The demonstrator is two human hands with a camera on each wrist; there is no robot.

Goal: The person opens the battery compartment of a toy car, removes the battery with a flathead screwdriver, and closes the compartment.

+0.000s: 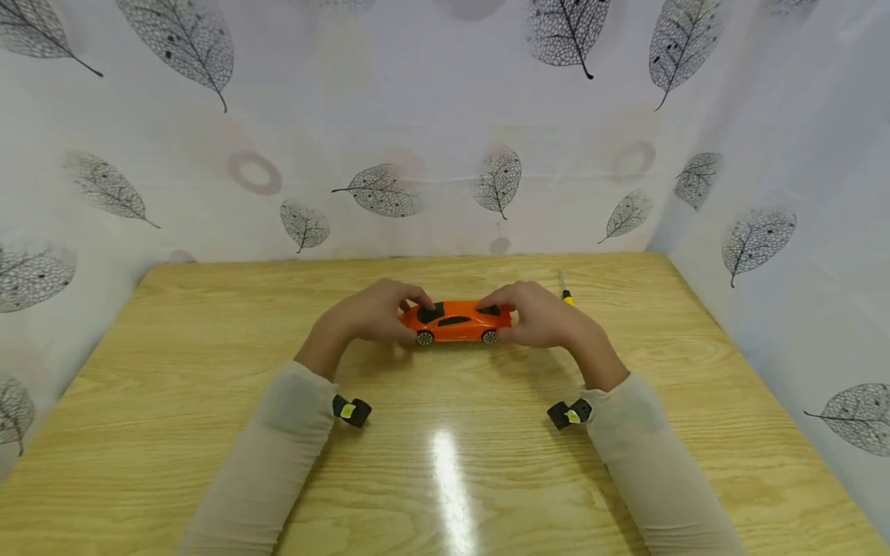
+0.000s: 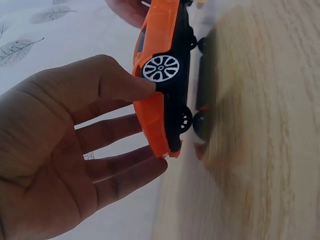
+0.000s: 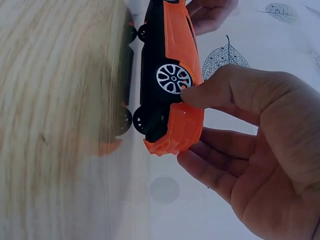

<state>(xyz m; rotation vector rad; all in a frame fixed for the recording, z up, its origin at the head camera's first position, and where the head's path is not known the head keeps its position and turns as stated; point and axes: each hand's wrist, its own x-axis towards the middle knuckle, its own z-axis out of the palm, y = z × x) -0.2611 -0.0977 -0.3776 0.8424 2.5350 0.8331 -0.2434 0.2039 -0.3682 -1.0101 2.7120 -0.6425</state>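
Observation:
An orange toy car (image 1: 459,321) with black windows and silver-spoked wheels sits between both hands, side-on in the head view. My left hand (image 1: 375,313) pinches one end, its thumb beside a wheel (image 2: 160,68) and its other fingers along the far side. At the opposite end my right hand (image 1: 538,315) grips the car in the same way, thumb at the other near wheel (image 3: 173,79). Both wrist views show the near wheels raised above the wood, while the far wheels are right at their reflections in the tabletop.
A screwdriver (image 1: 567,296) with a yellow and black handle lies behind the right hand, partly hidden by it. The glossy wooden table (image 1: 208,371) meets a leaf-patterned cloth (image 1: 431,116) at the back and sides. Small black cameras (image 1: 353,411) are strapped at both wrists.

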